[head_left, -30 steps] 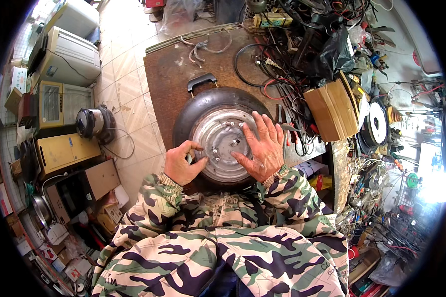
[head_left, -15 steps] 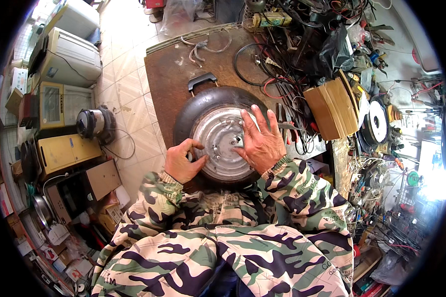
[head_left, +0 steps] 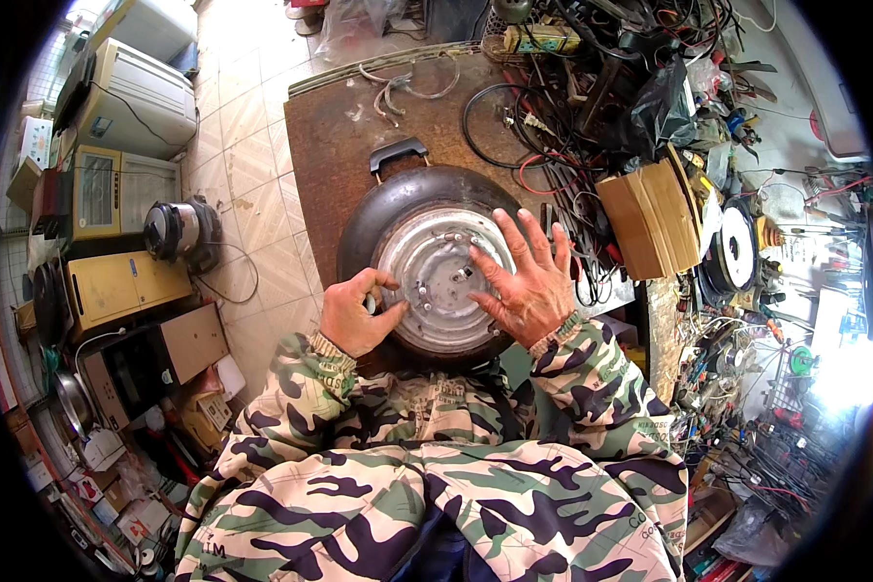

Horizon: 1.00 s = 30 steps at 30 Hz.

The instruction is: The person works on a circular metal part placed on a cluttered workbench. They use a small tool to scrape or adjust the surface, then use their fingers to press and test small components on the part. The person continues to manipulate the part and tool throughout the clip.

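A pale tiled floor (head_left: 242, 160) lies left of the brown workbench (head_left: 325, 136); right, a whitish wall (head_left: 788, 141) and glaring light (head_left: 856, 364).

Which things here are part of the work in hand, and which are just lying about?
Part of the work, judging by the hands:
- black round body with a black handle
- round metal plate, beneath the spread right hand and beside the curled left hand

Apparently lying about:
- grey cord
- cardboard box
- white spool
- silver-and-black cooker
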Tool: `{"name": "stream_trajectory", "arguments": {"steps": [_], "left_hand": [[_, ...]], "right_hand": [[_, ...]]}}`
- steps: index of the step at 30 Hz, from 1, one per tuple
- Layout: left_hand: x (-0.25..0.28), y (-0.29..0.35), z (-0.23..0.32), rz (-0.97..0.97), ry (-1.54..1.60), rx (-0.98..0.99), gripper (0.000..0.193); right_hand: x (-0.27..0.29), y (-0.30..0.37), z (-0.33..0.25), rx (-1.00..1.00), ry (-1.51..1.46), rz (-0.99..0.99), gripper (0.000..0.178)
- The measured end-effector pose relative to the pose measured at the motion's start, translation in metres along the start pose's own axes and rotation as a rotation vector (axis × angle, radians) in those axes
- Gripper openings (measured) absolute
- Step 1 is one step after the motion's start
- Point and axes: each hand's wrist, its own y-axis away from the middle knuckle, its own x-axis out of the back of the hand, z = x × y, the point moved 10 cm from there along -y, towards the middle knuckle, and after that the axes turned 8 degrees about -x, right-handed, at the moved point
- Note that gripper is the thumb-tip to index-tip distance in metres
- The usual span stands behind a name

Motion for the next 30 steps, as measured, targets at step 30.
{"name": "stream_trajectory", "arguments": {"steps": [30], "left_hand": [[0.000,-0.002,0.001,-0.002,0.005,0.030,0.031]], "right_hand": [[-0.003,-0.006,0.038,-0.156,-0.377,0.020,0.068]]}}
